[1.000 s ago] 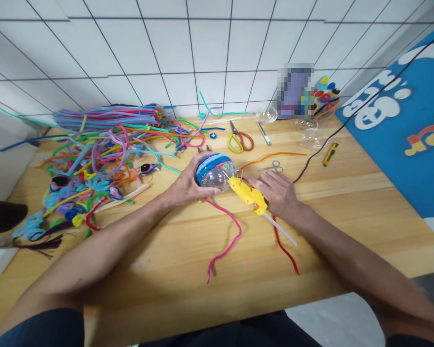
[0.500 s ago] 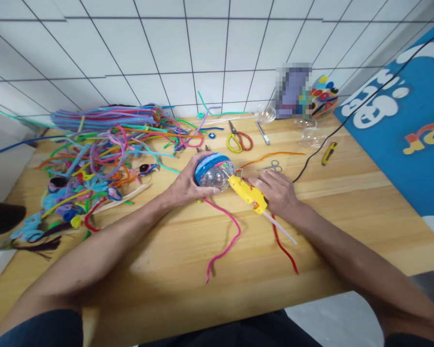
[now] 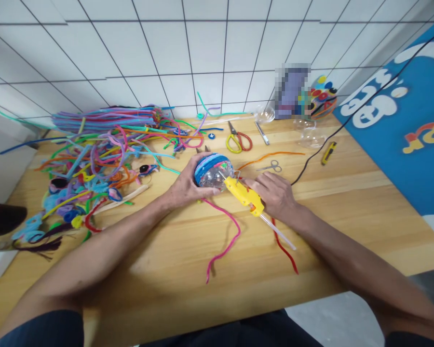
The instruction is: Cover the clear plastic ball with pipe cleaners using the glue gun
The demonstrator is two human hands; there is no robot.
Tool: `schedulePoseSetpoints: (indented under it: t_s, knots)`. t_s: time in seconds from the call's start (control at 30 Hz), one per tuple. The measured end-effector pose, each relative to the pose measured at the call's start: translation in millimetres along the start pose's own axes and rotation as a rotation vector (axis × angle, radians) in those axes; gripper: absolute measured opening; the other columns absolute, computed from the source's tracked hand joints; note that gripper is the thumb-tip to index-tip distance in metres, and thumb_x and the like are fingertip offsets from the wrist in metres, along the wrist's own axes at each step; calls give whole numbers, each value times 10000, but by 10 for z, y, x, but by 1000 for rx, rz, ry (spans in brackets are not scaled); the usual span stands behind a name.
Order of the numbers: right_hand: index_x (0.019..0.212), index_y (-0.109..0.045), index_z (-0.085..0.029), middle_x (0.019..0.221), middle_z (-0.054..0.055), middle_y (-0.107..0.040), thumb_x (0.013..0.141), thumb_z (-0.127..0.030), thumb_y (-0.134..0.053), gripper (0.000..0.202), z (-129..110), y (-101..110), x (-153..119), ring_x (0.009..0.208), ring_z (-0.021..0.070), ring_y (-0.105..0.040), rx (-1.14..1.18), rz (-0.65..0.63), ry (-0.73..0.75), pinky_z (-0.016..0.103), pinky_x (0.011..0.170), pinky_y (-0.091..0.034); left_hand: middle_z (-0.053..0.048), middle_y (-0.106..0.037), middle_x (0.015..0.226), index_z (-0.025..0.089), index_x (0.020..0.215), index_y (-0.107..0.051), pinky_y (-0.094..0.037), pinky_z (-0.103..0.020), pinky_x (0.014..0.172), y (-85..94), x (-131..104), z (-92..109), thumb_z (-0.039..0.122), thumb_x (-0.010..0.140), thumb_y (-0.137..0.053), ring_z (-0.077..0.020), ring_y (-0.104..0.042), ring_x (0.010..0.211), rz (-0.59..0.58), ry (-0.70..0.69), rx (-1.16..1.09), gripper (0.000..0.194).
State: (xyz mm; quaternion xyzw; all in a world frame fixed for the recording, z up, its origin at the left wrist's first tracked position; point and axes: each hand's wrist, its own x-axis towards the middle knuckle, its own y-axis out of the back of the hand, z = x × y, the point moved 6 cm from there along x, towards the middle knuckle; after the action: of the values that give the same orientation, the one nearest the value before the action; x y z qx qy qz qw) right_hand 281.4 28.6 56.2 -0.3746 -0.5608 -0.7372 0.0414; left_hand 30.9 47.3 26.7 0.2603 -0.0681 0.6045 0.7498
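Note:
My left hand (image 3: 189,182) is closed around the side of a clear plastic ball (image 3: 212,178), whose upper part is covered in blue, light blue and purple pipe cleaner. In my right hand (image 3: 276,193) is a yellow hot glue gun (image 3: 244,195), its nozzle pointing up and left at the ball's clear face. Whether the tip touches the ball I cannot tell. A clear glue stick (image 3: 280,233) pokes out of the gun's rear. From beneath the ball a pink pipe cleaner (image 3: 235,226) trails toward me. Below my right hand lies a red pipe cleaner (image 3: 285,250).
A tangled heap of pipe cleaners (image 3: 104,159) covers the table's left side. Behind the ball are yellow-and-red scissors (image 3: 238,140); small scissors (image 3: 273,166) and an orange pipe cleaner (image 3: 271,156) lie nearer. A yellow cutter (image 3: 329,153), clear plastic shells (image 3: 311,137) and a black cord (image 3: 313,156) are right.
The glue gun and my right hand have shifted slightly left and down, the nozzle staying at the ball. My left hand keeps its hold, almost still.

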Motion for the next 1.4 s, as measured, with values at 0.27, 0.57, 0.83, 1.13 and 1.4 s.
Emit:
schedulePoseSetpoints:
  t_s: [0.27,0.57,0.83,1.13,1.4]
  knots:
    - [1281,-758,-180,829,63,-640,1137,-357,-492,350,48,12,-28,812,233,-544,66,11,-41,378,756,-417,-154,-617,1538,276,1555,-480,-595,-466,1171,-6,0,-2,573,747,-1003,-333,-691,1371,-9,2,10,1007]
    - [1232,-767,-188,800,42,-622,1115,-249,-527,274,-23,46,35,802,216,-536,9,-8,-35,365,741,-393,-148,-590,1565,280,1566,-480,-591,-460,1178,-16,-13,-3,601,751,-992,-335,-664,1407,-14,-11,36,1015]
    - [1274,-755,-143,798,48,-622,1120,-328,-547,317,-24,88,-7,786,221,-531,65,50,-6,371,724,-393,-144,-616,1546,287,1564,-484,-581,-479,1194,5,-1,-28,566,750,-1004,-339,-679,1395,-13,-13,18,1005]
    - [1239,-765,-137,804,63,-637,1155,-453,-464,444,48,49,10,787,231,-535,54,56,25,375,727,-417,-137,-614,1530,287,1566,-477,-609,-460,1146,-8,-7,-16,559,751,-1004,-327,-699,1349,-33,-5,3,1007]
    - [1288,-761,-196,797,37,-654,1112,-202,-535,287,42,11,-54,764,208,-534,46,104,59,358,719,-411,-142,-625,1523,279,1559,-470,-616,-458,1135,-9,-9,-18,587,742,-999,-329,-703,1349,-42,25,-21,1020]
